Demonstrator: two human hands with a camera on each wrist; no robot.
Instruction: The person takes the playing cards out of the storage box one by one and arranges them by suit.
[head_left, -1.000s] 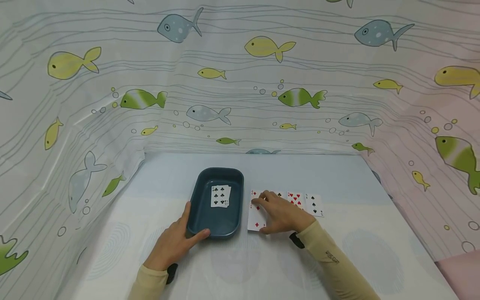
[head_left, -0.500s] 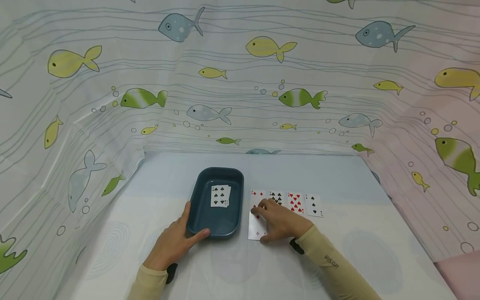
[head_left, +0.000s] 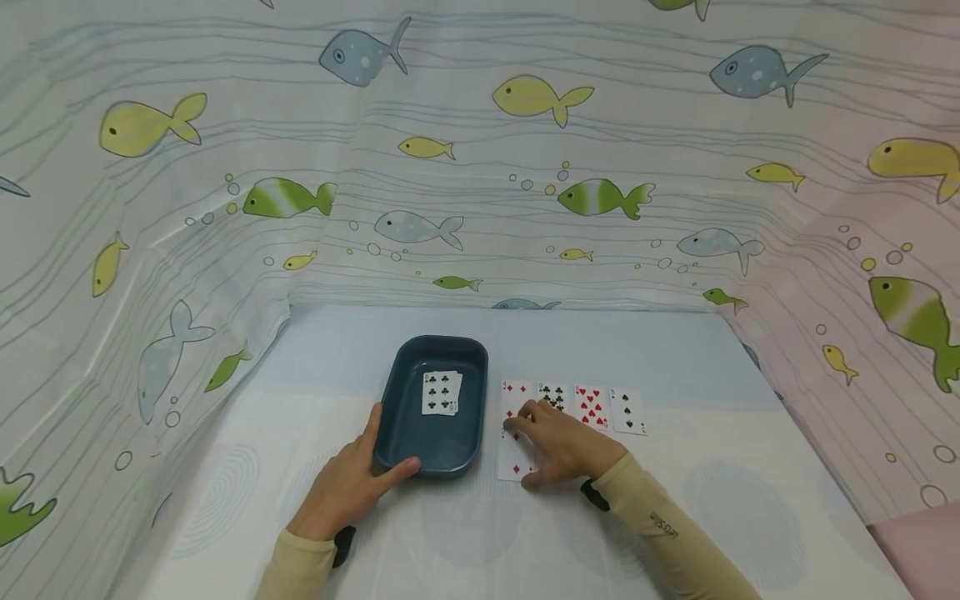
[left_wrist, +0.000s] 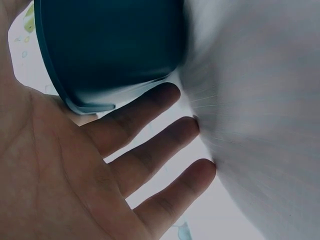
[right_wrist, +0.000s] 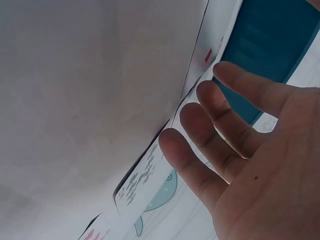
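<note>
My left hand [head_left: 348, 483] is at the near left corner of the blue tray [head_left: 431, 446] — thumb along its near rim, index finger up its left side. These fingers are stretched out and spread, lying against the tray rather than curled round it; from the left wrist, gaps show between three of them, their tips down by the white tablecloth [head_left: 465, 542].

To the right of the tray, my right hand [head_left: 566, 437] has its palm arched and its fingers loosely bent and parted. My index fingertip is at the far end of the nearer diamond card [head_left: 512, 458], my thumb near its near edge; nothing is pinched. That card lies flat just right of the tray's near end, and its far end meets the farther diamond card [head_left: 513, 398] — whether the two overlap, I can't tell.

Farther right of the tray, in a row running away from it, come the club card [head_left: 552, 394], partly under my fingers, the heart card [head_left: 591, 406] and the three of spades [head_left: 628, 412], all face up. Inside the tray, toward its far end, the six of clubs [head_left: 440, 393] lies face up, an edge of another card [head_left: 460, 387] showing on its right. Beyond the tray rises a fish-patterned curtain [head_left: 637, 125].
</note>
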